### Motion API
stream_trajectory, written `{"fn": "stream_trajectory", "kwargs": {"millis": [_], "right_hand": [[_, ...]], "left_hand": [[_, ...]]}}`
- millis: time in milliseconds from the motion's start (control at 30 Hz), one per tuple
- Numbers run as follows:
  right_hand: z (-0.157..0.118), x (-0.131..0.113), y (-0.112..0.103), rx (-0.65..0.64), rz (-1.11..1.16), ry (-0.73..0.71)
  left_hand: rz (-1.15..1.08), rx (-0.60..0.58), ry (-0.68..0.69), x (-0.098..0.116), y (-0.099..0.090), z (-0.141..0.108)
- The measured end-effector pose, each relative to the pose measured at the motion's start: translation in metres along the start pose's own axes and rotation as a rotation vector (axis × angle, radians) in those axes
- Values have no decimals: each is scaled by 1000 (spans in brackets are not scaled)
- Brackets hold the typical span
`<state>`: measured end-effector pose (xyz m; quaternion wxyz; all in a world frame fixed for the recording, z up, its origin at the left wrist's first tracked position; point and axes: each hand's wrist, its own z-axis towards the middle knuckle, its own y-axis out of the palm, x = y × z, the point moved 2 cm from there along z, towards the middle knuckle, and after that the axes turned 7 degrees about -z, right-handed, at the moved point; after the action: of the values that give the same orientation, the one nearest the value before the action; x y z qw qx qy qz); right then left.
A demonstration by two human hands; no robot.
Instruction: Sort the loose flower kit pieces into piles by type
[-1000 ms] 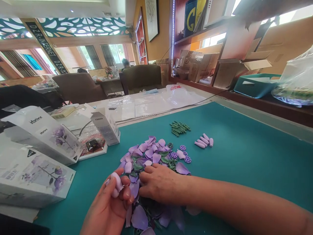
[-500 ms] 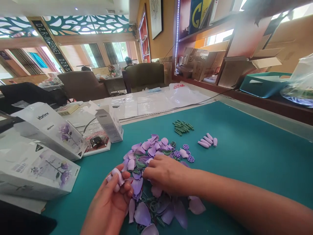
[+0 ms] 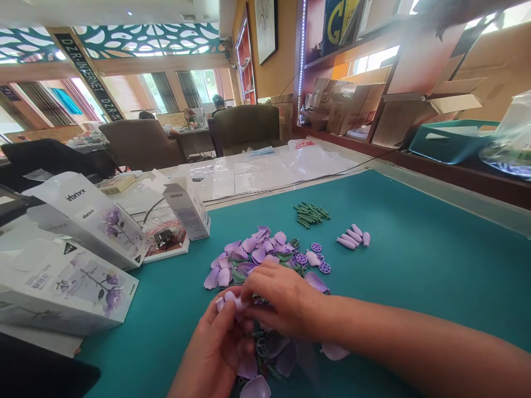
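Note:
My left hand [image 3: 224, 337] is closed round some small pale purple pieces [image 3: 229, 302], palm turned up. Against it, my right hand [image 3: 282, 298] has its fingers bent at these pieces; what its fingertips pinch is hidden. Both hands are over a heap of purple petals [image 3: 249, 246] mixed with green leaves [image 3: 238, 276] and green parts. Purple wheel-shaped pieces [image 3: 316, 247] lie at the heap's right edge. Farther back are a pile of green stems [image 3: 311, 214] and a group of pale purple tapered pieces [image 3: 352, 237].
A green mat [image 3: 423, 249] covers the table. Printed white boxes [image 3: 78, 282] stand at the left, near a white tray [image 3: 166, 251] holding a small black item. A teal basket [image 3: 448, 145] and cardboard boxes are at the back right. One person [image 3: 218, 103] is in the background.
My left hand has moved right and slightly down with the pale pieces, meeting my right hand. My right hand's fingers now touch or nearly touch those pieces.

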<state>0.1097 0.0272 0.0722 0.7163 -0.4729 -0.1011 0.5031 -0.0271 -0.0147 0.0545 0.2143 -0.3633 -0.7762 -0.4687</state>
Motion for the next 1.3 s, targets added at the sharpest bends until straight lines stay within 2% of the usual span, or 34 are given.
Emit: {"fn": "stream_trajectory", "kwargs": {"millis": [67,267,400,567,767,900,1167,1300], "right_hand": [[0,-2,1,-7,21,-65],[-1,-2,3,-9,32,-46],[-2,-5,19,-123,-74,-136],[-2,-12,35,-300,-217,-310],[11,-27,38,-406,-317,-365],[21,-31,49,-465,-352,-396],[27,-30,60,-504,-374,-385],[25,-24,55,-441,-356,-365]], "left_hand": [[-22,1,0,0,-4,2],[-107,80,146,23,-14,9],[-163,131,205,37,-11,8],[-166,170,243,41,-12,7],[-174,144,270,42,-18,10],[-199,171,266,45,-18,9],[-216,185,307,49,-18,8],[-224,201,314,52,-16,7]]}}
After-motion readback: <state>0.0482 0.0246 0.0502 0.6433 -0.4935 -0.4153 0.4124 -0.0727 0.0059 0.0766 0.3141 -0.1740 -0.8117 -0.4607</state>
